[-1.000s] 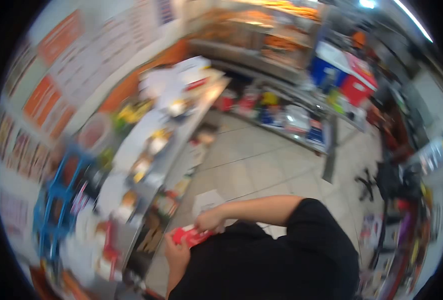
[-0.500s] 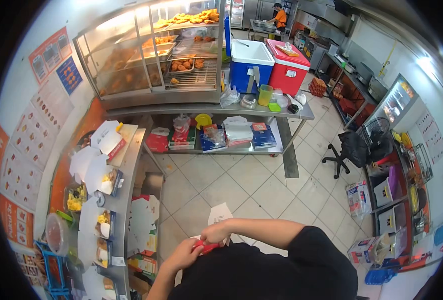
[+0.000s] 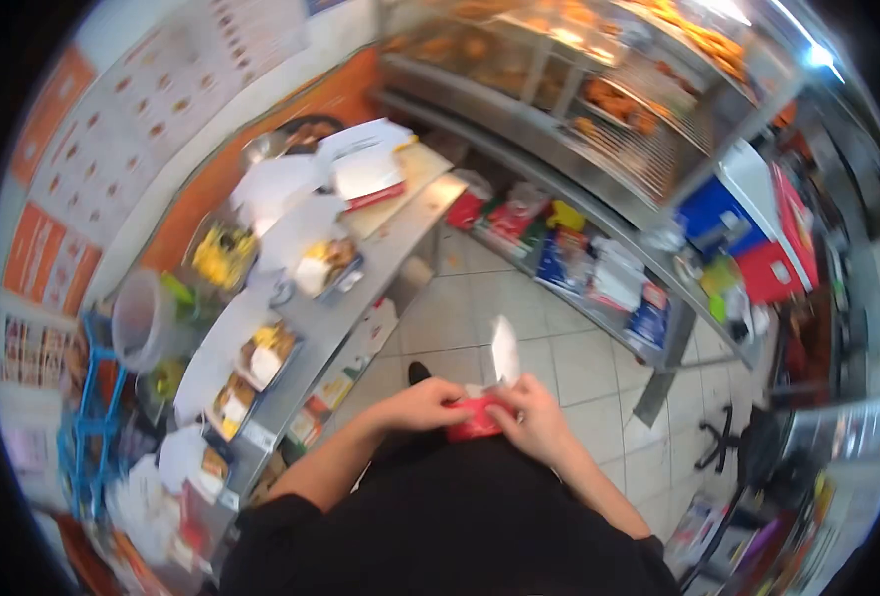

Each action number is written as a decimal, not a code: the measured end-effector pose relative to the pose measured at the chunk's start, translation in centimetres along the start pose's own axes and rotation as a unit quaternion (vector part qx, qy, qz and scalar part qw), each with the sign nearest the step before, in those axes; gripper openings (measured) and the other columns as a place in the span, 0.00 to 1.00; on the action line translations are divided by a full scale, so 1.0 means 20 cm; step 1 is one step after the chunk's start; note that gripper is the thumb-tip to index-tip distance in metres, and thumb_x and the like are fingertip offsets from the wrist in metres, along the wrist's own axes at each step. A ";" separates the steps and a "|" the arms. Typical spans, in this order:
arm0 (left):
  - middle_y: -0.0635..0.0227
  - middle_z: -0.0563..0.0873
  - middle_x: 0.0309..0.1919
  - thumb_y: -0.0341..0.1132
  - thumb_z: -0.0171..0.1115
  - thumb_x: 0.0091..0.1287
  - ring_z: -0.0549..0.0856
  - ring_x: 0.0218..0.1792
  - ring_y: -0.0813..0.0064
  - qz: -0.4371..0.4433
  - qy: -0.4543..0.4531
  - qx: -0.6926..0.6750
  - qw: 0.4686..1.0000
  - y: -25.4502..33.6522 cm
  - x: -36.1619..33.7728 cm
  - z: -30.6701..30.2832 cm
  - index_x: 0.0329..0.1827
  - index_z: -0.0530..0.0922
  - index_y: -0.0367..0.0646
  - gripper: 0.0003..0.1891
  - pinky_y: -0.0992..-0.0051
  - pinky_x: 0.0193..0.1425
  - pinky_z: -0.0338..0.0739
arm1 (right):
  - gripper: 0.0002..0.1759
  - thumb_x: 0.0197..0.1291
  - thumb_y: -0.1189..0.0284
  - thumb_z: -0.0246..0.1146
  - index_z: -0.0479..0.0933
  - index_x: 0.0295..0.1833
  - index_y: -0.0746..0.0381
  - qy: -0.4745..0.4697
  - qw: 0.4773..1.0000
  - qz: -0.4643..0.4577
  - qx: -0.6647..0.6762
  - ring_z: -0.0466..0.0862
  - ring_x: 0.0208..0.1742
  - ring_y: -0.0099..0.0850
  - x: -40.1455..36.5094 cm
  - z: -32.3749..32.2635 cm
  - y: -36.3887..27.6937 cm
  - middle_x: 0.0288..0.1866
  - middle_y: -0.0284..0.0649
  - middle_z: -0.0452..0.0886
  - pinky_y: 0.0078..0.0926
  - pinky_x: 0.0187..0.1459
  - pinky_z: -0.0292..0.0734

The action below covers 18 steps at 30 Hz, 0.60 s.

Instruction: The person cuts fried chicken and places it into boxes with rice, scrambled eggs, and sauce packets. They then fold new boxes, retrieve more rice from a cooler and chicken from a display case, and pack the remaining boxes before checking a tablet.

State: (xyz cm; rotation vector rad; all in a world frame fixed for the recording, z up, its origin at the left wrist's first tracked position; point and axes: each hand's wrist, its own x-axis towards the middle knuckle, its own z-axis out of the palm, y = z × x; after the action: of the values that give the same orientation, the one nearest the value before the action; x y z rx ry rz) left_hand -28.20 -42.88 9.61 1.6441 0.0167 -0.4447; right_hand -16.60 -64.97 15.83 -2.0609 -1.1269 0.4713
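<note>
Both hands hold a small red carton [image 3: 474, 421] in front of my body, just above the dark clothing. My left hand [image 3: 423, 405] grips its left side with the fingers closed. On the right side, my right hand [image 3: 536, 417] pinches the carton's edge. A white flap [image 3: 504, 353] sticks up from the carton towards the floor tiles and is blurred. To the left, open boxes with food, one of them a box [image 3: 316, 270] with yellow and brown pieces, stand on the metal counter [image 3: 360, 288].
A glass warmer [image 3: 559, 89] with fried food stands at the top. Its lower shelf bears flat cartons [image 3: 614, 278]. A blue cooler [image 3: 723, 209] and a red cooler [image 3: 783, 248] are at the right, above an office chair [image 3: 723, 442]. A blue rack [image 3: 107, 397] stands far left.
The view has turned left towards the counter, so the warmer and coolers appear further right and tilted. Both hands still hold the red carton, now more squarely before my body.
</note>
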 end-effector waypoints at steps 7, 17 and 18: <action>0.70 0.84 0.28 0.40 0.70 0.70 0.78 0.32 0.80 -0.008 0.128 -0.054 0.990 0.15 0.05 -0.46 0.38 0.84 0.35 0.14 0.73 0.39 0.74 | 0.14 0.62 0.75 0.72 0.87 0.53 0.61 -0.071 0.996 -0.043 0.020 0.78 0.39 0.32 0.65 0.03 -0.02 0.38 0.39 0.77 0.30 0.43 0.77; 0.59 0.85 0.52 0.42 0.72 0.64 0.83 0.55 0.55 0.005 0.439 0.277 0.855 0.14 0.53 -0.75 0.57 0.82 0.41 0.22 0.59 0.56 0.79 | 0.34 0.79 0.58 0.56 0.56 0.84 0.49 -0.127 0.807 0.226 0.531 0.82 0.60 0.31 1.61 0.21 0.37 0.65 0.39 0.77 0.38 0.55 0.83; 0.59 0.83 0.58 0.43 0.73 0.64 0.80 0.60 0.55 0.027 0.444 0.312 0.840 0.10 0.61 -0.78 0.61 0.79 0.41 0.25 0.59 0.57 0.79 | 0.34 0.78 0.57 0.58 0.57 0.84 0.48 -0.142 0.844 0.229 0.463 0.83 0.61 0.31 1.76 0.26 0.49 0.65 0.38 0.78 0.37 0.52 0.85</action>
State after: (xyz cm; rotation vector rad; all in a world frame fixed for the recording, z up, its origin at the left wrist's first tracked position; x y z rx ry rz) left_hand -12.07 -31.28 8.67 2.3616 0.5705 0.4524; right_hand 5.09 -36.73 5.95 -1.3635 -0.3590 1.2998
